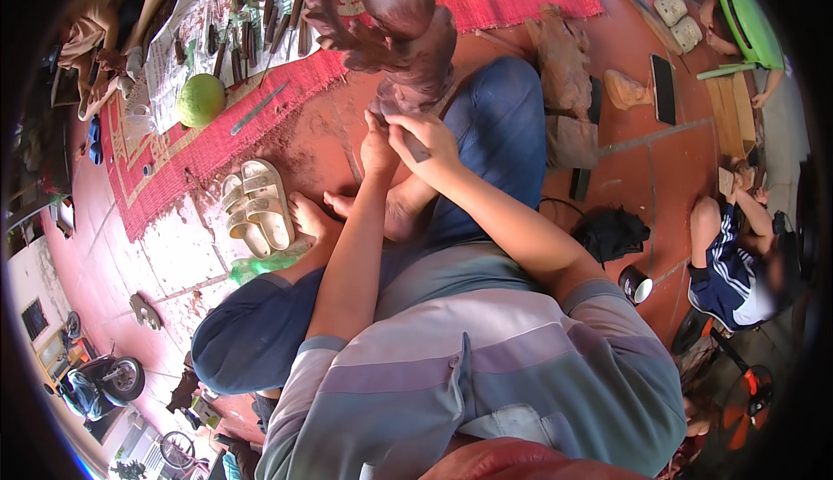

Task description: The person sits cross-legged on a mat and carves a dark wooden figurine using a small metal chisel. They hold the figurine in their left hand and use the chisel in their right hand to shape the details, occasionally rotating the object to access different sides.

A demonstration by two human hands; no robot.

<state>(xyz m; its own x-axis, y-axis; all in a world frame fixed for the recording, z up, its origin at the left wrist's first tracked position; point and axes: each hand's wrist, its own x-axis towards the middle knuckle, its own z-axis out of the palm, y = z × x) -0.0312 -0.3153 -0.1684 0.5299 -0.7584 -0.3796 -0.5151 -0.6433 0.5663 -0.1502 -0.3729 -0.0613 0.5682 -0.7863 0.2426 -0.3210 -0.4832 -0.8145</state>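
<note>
Dark brown wood makes up the carving [406, 59], a figure with a smooth, rounded head and a branching, rough-cut mass on its left; it stands out in front of the seated person, above the red-tiled floor [629, 176], with its lower end at the two hands. The left hand [379, 148] is nearly closed, fingers curled against the foot of the carving. The right hand [434, 143] is just beside it, fingers bent round a small dark flat piece [417, 149] whose kind I cannot tell, with its fingertips close to the carving's lower end.

Blue trousers [501, 124] cover the bent knee just right of the carving. Past the bare feet, a pair of pale sandals [260, 207] sits near the edge of a red patterned mat [299, 85]. On the mat are a round green fruit [200, 101], a slim blade [259, 109] and a printed sheet [193, 46] bearing many dark-handled tools [271, 24]. To the right of the knee lies another rough wooden piece [562, 59], with a dark flat slab [663, 89] farther out and a green plastic chair [751, 29] beyond. A black bag [613, 234] rests near the right elbow, close to a dark cup [636, 285].
</note>
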